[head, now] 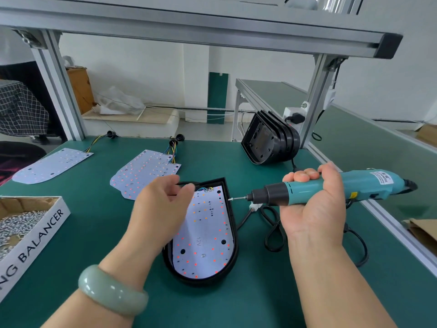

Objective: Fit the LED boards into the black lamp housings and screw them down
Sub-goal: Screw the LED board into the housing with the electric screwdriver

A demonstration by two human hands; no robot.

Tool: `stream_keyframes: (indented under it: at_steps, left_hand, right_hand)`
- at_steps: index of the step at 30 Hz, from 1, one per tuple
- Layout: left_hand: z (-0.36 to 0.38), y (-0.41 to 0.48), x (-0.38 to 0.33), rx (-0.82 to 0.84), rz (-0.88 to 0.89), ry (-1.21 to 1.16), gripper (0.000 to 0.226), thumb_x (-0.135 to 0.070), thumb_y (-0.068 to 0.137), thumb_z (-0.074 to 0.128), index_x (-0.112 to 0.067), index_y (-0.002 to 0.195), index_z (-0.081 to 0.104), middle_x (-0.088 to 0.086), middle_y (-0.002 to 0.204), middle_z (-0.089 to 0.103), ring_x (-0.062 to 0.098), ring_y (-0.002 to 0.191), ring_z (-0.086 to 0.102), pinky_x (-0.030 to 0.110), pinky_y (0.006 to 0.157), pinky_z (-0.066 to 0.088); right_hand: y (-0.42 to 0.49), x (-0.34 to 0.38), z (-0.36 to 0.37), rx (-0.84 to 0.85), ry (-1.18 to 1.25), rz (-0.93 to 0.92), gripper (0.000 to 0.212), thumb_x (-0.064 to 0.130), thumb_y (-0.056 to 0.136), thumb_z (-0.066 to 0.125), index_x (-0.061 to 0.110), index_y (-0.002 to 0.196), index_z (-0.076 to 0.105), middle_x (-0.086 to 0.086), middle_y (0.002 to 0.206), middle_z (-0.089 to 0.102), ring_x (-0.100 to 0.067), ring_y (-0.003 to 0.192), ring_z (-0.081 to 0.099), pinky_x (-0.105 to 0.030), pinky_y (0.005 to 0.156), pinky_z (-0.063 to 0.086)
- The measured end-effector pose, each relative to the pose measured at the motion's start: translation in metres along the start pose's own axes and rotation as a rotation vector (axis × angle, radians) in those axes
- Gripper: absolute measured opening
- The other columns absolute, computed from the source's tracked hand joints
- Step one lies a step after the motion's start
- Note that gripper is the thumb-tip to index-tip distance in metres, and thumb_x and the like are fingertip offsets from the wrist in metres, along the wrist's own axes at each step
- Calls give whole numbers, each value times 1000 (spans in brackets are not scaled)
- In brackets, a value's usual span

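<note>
Green bench (94, 233): LED board (205, 233) in housing (201, 279) under left fingers (173, 180), seemingly relaxed; right fingers (305, 175) grip screwdriver (378, 183).

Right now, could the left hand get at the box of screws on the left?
Probably yes. The left hand is at the black housing, and only bare green mat lies between it and the open screw box to its left.

Right hand (314, 209) grips the teal screwdriver (300, 193), a screw (230, 199) on its bit, beside the black housing (233, 223).
</note>
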State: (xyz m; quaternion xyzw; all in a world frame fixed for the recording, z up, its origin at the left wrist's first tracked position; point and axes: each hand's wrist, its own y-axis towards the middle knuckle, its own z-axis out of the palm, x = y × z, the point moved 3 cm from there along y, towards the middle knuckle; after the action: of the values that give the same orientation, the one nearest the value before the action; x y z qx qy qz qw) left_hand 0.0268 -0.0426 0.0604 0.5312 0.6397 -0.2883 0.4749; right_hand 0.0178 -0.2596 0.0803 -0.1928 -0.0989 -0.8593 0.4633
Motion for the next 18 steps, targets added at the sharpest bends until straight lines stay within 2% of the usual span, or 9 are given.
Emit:
stream_keyframes:
  at_steps: [2,4,5,6,8,9,11,15,18]
  left_hand:
    - [-1,9,7,18,-59,155,60,-36,87,64,-13,138,45,-10,98,61,5,91,58,20,72,46]
    - [3,17,13,68,-106,325,76,-43,83,66,-12,145,33,10,132,50,26,123,47,34,98,40]
    - [4,19,16,86,-133,409,81,-48,81,66,-13,145,31,14,137,44,31,128,41,38,103,36]
    - [5,21,17,107,-163,473,82,-51,79,67,-13,142,33,14,135,45,33,124,43,38,102,37]
    - [5,23,16,176,-202,555,79,-55,74,71,-8,129,39,6,113,56,29,103,53,34,85,46]
    - [7,24,13,210,-206,583,79,-56,72,73,-6,123,39,1,97,54,26,93,52,32,75,44]
    - [15,27,7,274,-204,610,82,-53,68,78,-4,119,37,-3,81,47,24,87,50,31,69,40]
    - [29,27,-3,332,-210,578,84,-43,66,83,0,123,38,4,95,53,25,89,54,32,73,44]
    - [30,27,-5,358,-152,590,79,-39,67,84,-6,120,35,0,90,47,24,87,50,31,71,39]
  right_hand:
    - [2,2,-1,-12,-7,-21,38,19,95,57,19,57,55,8,57,47,-10,48,45,-23,60,48]
    - [3,2,-3,-26,-24,-37,29,20,95,57,18,68,47,8,57,47,-10,48,45,-23,61,48]
    - [4,2,-4,-35,-29,-39,28,20,95,58,18,70,46,8,57,47,-10,48,45,-23,60,48]
    - [5,3,-5,-41,-29,-40,28,20,95,58,17,70,45,8,57,47,-10,48,45,-23,59,48]
    - [7,3,-6,-50,-26,-43,27,20,95,58,17,70,46,8,57,47,-10,47,45,-22,58,48]
    - [8,3,-6,-53,-26,-46,27,20,95,58,17,71,46,8,57,47,-10,47,45,-22,57,48]
    - [9,3,-8,-55,-33,-57,27,19,94,59,17,71,46,7,57,47,-10,47,45,-22,56,47]
    - [12,2,-12,-24,-98,-95,21,18,94,59,17,78,46,7,59,47,-11,49,45,-23,56,46]
    - [16,-1,-15,3,-259,-188,18,15,93,58,17,80,45,5,61,45,-13,50,45,-27,60,46]
